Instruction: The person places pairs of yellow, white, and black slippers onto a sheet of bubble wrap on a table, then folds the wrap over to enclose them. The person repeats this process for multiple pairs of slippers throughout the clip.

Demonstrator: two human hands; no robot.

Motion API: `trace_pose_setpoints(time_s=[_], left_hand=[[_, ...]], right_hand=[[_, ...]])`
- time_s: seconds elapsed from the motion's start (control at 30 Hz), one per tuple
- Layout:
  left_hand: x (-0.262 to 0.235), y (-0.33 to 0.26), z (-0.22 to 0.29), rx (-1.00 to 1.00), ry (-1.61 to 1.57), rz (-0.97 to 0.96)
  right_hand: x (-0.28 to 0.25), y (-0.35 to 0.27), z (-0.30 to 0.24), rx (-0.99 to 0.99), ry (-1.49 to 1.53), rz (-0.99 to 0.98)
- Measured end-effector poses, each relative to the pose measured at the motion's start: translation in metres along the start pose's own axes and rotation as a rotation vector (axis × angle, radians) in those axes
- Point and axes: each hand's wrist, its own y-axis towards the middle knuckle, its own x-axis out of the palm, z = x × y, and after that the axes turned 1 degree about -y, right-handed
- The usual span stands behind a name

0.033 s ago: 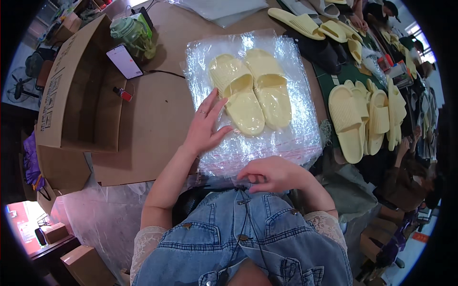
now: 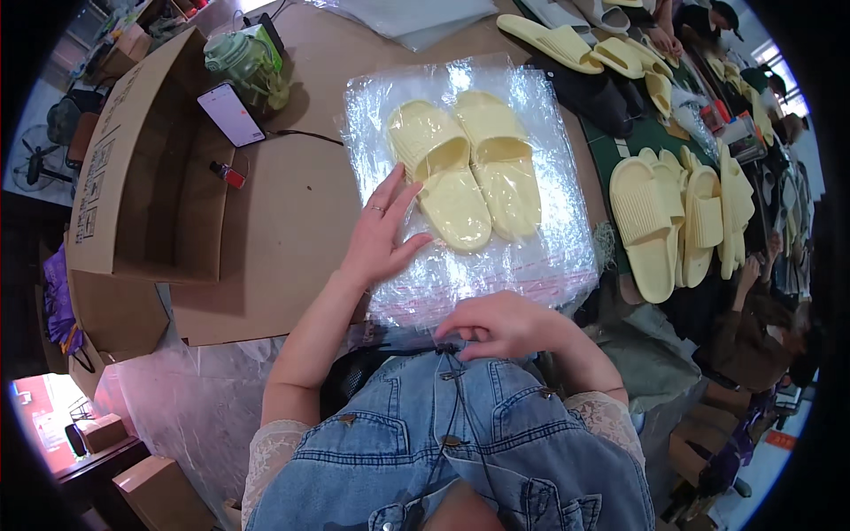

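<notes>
A pair of pale yellow slide slippers (image 2: 456,199) lies side by side inside a clear plastic bag (image 2: 558,203), on top of a stack of similar bags. My left hand (image 2: 381,234) rests on the bag with fingers spread, its fingertips beside the left slipper. Close to my body, at the near edge of the bags, my right hand (image 2: 509,323) is curled with thumb and forefinger drawn together. Whatever lies between those fingertips is too small or hidden to make out.
An open cardboard box (image 2: 168,168) stands at the left. Beside it are a phone (image 2: 232,115), a green bottle (image 2: 243,66) and a small red item (image 2: 228,173). More yellow slippers (image 2: 651,221) stand bunched at the right, with other people working beyond.
My right hand has shifted very slightly left along the near edge. My left hand and the bagged slippers stay where they were.
</notes>
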Motion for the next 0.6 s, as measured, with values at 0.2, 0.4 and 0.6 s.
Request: trace_pose_setpoints(time_s=[0.2, 0.4, 0.6], left_hand=[[0.003, 0.000, -0.004, 0.044, -0.010, 0.038], [0.002, 0.000, -0.003, 0.032, 0.002, 0.027], [0.004, -0.001, -0.006, 0.035, -0.006, 0.032]], right_hand=[[0.002, 0.012, 0.011, -0.079, -0.045, 0.087], [0.012, 0.016, 0.005, -0.127, -0.097, -0.057], [0.020, 0.021, 0.015, -0.243, -0.080, 0.120]])
